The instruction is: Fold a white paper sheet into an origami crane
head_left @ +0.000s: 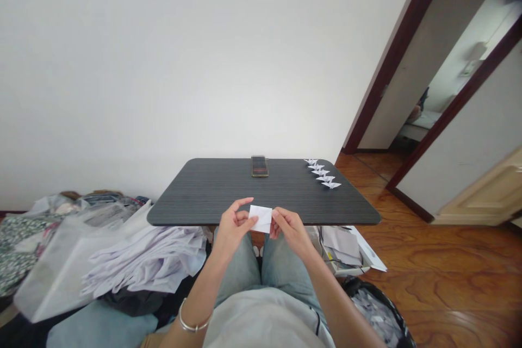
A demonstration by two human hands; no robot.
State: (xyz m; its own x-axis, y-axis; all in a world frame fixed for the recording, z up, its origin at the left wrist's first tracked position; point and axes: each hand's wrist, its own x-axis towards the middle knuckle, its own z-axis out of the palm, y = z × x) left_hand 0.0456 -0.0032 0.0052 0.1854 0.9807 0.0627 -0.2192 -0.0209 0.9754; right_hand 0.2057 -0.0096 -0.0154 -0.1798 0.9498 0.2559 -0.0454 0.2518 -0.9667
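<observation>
A small folded piece of white paper (261,218) is held up between both hands, just above the front edge of the dark table (212,190). My left hand (235,222) pinches its left side, thumb on the near face and index finger raised away from it. On the right side, my right hand (286,224) grips the paper's edge between thumb and fingers. Several folded white paper cranes (325,178) stand in a slanting row at the table's right side.
A phone (260,166) lies at the table's back edge by the wall. Heaped clothes (150,255) are on the left. Below the table on the right are a box of papers (342,247) and a black bag of paper scraps (377,310). A doorway opens at right.
</observation>
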